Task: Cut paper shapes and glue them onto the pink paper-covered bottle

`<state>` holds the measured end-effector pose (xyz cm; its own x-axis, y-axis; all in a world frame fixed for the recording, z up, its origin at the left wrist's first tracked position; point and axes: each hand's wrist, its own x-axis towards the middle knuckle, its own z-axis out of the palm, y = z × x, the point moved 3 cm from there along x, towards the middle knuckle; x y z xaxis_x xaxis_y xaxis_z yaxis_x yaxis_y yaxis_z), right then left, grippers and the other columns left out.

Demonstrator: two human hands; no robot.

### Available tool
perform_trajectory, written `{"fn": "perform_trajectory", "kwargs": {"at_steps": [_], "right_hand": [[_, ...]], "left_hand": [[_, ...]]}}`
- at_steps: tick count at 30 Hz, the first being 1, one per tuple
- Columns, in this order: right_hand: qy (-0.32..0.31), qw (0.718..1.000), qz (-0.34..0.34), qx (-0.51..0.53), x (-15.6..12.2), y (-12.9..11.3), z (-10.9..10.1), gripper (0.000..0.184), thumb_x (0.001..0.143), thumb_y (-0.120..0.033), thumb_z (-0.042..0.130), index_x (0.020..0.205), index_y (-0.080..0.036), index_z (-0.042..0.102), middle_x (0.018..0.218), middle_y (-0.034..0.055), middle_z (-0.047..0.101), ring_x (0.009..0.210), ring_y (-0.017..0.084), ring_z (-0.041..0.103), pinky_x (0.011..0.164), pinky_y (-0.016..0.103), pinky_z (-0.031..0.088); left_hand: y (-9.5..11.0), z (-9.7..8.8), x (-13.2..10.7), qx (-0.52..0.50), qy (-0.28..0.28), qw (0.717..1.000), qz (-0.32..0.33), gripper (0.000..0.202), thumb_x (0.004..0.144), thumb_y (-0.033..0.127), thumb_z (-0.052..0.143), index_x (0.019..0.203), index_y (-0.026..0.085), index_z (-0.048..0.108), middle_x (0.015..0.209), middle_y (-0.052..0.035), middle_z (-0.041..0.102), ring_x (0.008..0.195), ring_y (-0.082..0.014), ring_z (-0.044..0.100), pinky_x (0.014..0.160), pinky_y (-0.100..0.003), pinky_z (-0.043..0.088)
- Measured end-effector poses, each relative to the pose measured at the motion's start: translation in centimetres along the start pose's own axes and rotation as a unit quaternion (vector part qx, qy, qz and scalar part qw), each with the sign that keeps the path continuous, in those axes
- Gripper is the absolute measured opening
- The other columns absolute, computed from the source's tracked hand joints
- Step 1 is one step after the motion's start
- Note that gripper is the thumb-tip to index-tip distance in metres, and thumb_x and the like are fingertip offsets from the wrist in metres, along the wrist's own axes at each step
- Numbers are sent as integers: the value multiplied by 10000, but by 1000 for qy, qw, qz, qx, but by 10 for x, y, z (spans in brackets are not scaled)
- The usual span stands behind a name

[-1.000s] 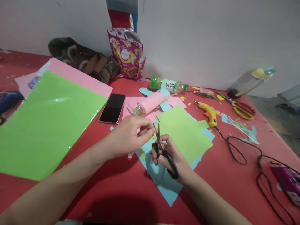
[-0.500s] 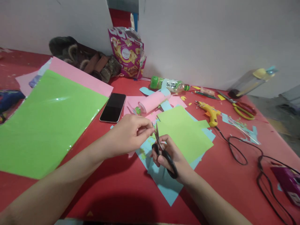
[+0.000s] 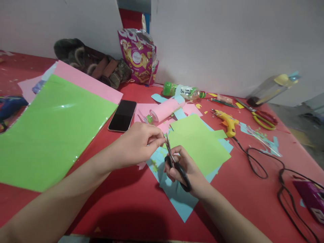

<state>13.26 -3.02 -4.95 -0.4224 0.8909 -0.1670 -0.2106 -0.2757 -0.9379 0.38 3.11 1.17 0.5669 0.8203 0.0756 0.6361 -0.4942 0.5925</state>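
My right hand (image 3: 181, 167) grips a pair of black-handled scissors (image 3: 184, 177), fingers through the loops and blades pointing up and away. Just left of the blade tips, my left hand (image 3: 144, 141) is pinched closed; what sits between its fingertips is too small and hidden to make out. Beneath both hands lie green paper (image 3: 202, 145) and blue paper (image 3: 177, 199), with little green scraps (image 3: 154, 165) on the blue. Beyond my left hand a bottle wrapped in pink paper (image 3: 168, 109) lies on its side with blue strips attached.
A black phone (image 3: 123, 115) and a plastic-covered green sheet stack (image 3: 55, 131) lie left. A yellow glue gun (image 3: 229, 123) with a trailing black cable (image 3: 255, 168) is right, near larger scissors (image 3: 263, 119). A green-labelled bottle (image 3: 181, 91) and snack bag (image 3: 139, 57) stand behind.
The scissor blades have drawn closer together beside my left fingertips. Both hands stay almost in place, and the view has shifted very slightly.
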Motion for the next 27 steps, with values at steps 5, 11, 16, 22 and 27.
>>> {"fn": "perform_trajectory", "kwargs": {"at_steps": [5, 11, 16, 22, 27], "right_hand": [[0, 1000, 6, -2, -1, 1, -1, 385, 659, -432, 619, 825, -227, 339, 579, -81, 376, 444, 51, 324, 411, 187, 246], [1, 1000, 14, -1, 0, 1, -1, 398, 649, -432, 630, 824, -223, 340, 584, -83, 379, 434, 43, 339, 400, 177, 258], [3, 1000, 19, 3, 0, 2, -1, 407, 637, -421, 645, 822, -224, 340, 577, -85, 379, 433, 46, 337, 399, 175, 251], [-8, 1000, 5, -6, 0, 1, -1, 440, 634, -477, 622, 847, -226, 331, 639, -55, 415, 518, 74, 382, 475, 212, 297], [2, 1000, 4, -14, 2, 1, -1, 480, 618, -524, 605, 868, -231, 320, 663, -42, 418, 602, 112, 434, 560, 258, 327]], "left_hand": [[0, 0, -1, 1, -5, 1000, 7, 229, 761, 207, 437, 579, 125, 550, 547, 6, 532, 512, -76, 432, 495, -190, 312], [-1, -1, 0, 9, -10, 1000, -1, 230, 751, 206, 439, 561, 126, 539, 503, 19, 486, 483, -68, 384, 475, -186, 297], [-3, -1, -1, 5, -14, 1000, -9, 230, 748, 217, 440, 548, 134, 518, 473, 28, 441, 469, -67, 364, 461, -178, 287], [-4, -1, 0, -15, -25, 999, -30, 251, 761, 264, 433, 574, 133, 539, 503, 16, 492, 494, -77, 408, 475, -181, 304], [-7, 0, 1, -16, -28, 998, -54, 244, 757, 282, 438, 589, 135, 538, 515, 17, 495, 497, -80, 405, 485, -195, 301]]}}
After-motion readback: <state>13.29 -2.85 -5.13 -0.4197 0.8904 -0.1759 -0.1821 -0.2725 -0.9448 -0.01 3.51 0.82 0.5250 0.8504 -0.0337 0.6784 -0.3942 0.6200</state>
